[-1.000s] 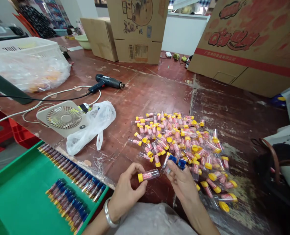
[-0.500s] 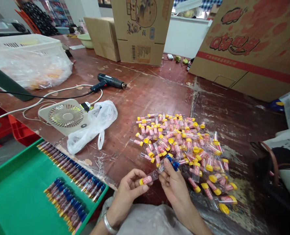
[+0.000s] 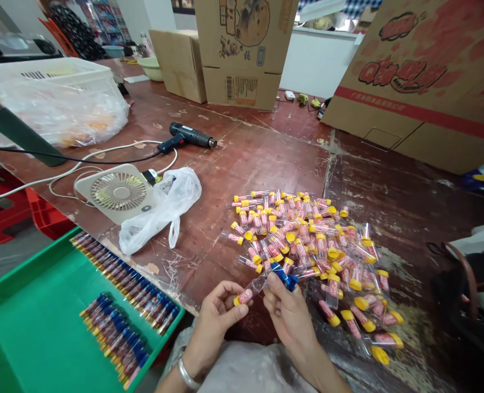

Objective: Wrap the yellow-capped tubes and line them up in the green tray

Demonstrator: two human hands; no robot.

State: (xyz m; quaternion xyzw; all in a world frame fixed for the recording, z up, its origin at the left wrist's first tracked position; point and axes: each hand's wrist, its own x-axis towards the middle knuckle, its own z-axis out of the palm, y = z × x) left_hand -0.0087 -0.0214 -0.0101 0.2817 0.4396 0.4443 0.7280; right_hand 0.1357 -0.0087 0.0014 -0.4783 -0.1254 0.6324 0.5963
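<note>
Between the thumb and fingers of my left hand is a small clear tube with a yellow cap and a pink-and-white printed label. The cap points to the left, and the far end reaches towards my right hand. That hand pinches a clear plastic wrapper with a blue end, its thumb on top. The wrapper's clear part meets the tube's end; I cannot tell whether it is around it. Just beyond my fingers lies a loose pile of similar yellow-capped tubes.
At left, a green tray holds rows of blue-ended tubes. A white plastic bag, a small fan and a heat gun lie on the table. Cardboard boxes stand behind; a dark bag is at right.
The blue-ended wrapper has tilted in my right hand, and the tube and wrapper are closer together. The whole view has shifted slightly, moving the table's contents a little to the right.
</note>
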